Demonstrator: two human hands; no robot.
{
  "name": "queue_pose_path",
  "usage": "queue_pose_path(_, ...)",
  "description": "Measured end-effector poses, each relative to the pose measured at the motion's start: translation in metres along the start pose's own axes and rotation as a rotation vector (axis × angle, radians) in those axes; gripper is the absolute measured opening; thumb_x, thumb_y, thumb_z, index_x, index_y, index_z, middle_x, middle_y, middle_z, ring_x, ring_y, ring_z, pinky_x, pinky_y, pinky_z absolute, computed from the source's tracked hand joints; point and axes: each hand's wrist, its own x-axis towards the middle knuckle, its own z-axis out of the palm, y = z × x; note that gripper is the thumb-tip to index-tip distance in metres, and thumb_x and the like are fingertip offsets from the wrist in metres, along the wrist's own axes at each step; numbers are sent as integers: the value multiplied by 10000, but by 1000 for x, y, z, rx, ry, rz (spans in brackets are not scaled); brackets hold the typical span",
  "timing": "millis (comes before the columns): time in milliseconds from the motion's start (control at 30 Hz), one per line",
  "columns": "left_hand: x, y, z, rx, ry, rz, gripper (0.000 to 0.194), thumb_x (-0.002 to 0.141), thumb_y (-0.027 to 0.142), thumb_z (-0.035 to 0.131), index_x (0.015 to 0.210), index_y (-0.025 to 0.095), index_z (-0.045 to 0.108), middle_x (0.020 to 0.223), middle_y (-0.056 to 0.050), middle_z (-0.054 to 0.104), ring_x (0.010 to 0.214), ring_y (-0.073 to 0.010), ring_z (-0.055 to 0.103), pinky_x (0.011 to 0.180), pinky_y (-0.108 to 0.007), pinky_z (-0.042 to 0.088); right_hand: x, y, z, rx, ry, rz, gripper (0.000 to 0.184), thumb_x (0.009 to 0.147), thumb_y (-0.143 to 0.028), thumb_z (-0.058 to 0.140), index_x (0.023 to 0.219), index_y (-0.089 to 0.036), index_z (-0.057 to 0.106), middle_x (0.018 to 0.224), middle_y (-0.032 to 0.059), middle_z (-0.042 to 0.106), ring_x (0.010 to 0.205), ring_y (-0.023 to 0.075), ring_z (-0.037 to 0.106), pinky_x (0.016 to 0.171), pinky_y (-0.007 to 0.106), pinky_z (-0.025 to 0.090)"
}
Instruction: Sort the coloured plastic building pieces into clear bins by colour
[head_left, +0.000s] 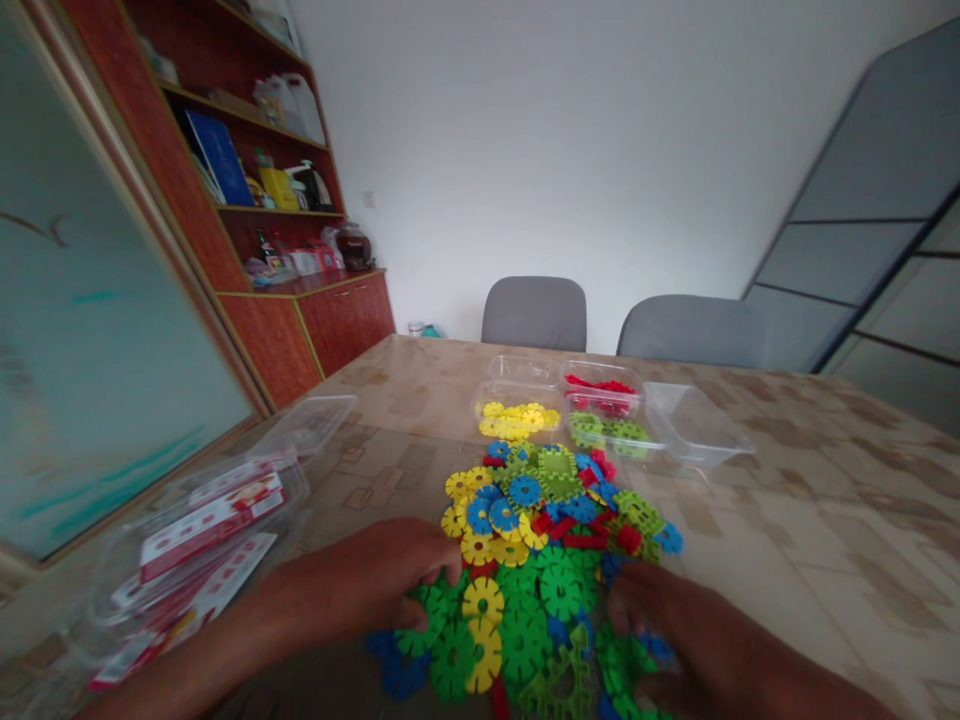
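A mixed heap of plastic notched discs and toothed building pieces (525, 640) lies between my hands. My left hand (412, 570) reaches into its left side, fingers bent and thumb apart, touching a green notched disc (431, 625). On the right, my right hand (667, 625) is curved over green and blue pieces (622, 655), with a gap between thumb and fingers. Neither hand shows a piece lifted off the heap. Yellow discs (480, 600), blue discs (525, 490) and a light-green square piece (557, 472) show on the heap. Some fingertips are hidden.
Beyond the heap stands a clear divided container (660, 440) holding yellow discs (517, 418), red pieces (600, 390) and light-green pieces (607, 432). Clear plastic packaging with printed cards (214, 525) lies at the left. Two grey chairs (534, 312) stand behind the table.
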Motion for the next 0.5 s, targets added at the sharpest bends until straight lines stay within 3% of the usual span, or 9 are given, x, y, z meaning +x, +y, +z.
queue_pose_path(233, 0, 29, -6, -88, -129, -16, 350, 756, 124, 713, 1058, 292, 658, 939, 35, 630, 875, -167, 588, 713, -232, 394, 2, -7, 1, -20, -61, 45, 418, 678, -158, 700, 1068, -268, 597, 1179, 67, 619, 1070, 291, 573, 918, 435, 457)
queue_pose_path(367, 0, 40, -2, -88, -234, -11, 371, 756, 108, 714, 1076, 293, 671, 908, 21, 658, 820, -179, 615, 639, -234, 393, 3, -11, 1, 49, -46, 26, 316, 681, -132, 685, 957, -245, 582, 1045, 33, 645, 935, 230, 601, 793, 333, 492)
queue_pose_path(500, -5, 45, 9, -30, -188, 15, 408, 731, 83, 730, 1057, 313, 647, 954, 32, 656, 859, -191, 609, 649, -238, 395, 7, -6, 6, 32, -2, 6, 285, 672, -83, 649, 903, -237, 584, 859, -1, 646, 766, 181, 591, 647, 262, 450)
